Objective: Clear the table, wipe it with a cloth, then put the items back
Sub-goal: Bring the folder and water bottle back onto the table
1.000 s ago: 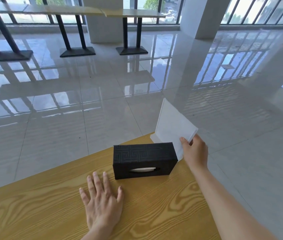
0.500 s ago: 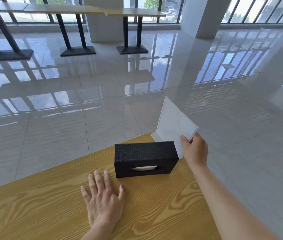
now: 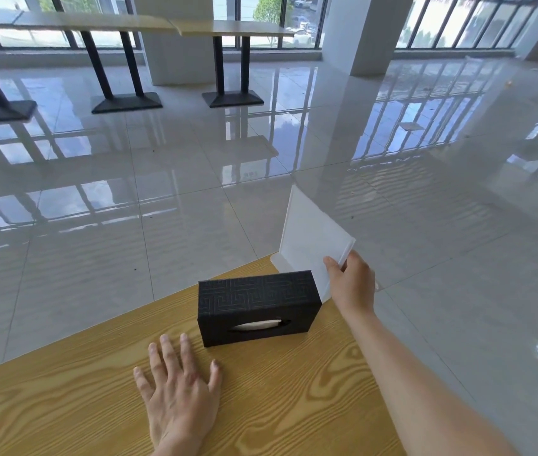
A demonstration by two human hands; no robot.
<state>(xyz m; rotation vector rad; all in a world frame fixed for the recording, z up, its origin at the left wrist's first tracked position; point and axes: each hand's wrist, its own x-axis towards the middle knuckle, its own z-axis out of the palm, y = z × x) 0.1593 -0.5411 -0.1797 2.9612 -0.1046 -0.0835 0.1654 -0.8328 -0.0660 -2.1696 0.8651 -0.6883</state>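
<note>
Right hand (image 3: 351, 284) has its grip pinched on the near corner of the clear sign holder (image 3: 310, 238), which stands at the table (image 3: 294, 390) corner, center-right of frame, just behind the black tissue box (image 3: 257, 307). Box's long axis runs left-right, with the left hand (image 3: 179, 393) flat and released just below it, so I'd guess that hand's nearer for grabbing it.

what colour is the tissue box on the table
Black, with an embossed maze-like pattern, seen in the head view: tissue box.
</note>
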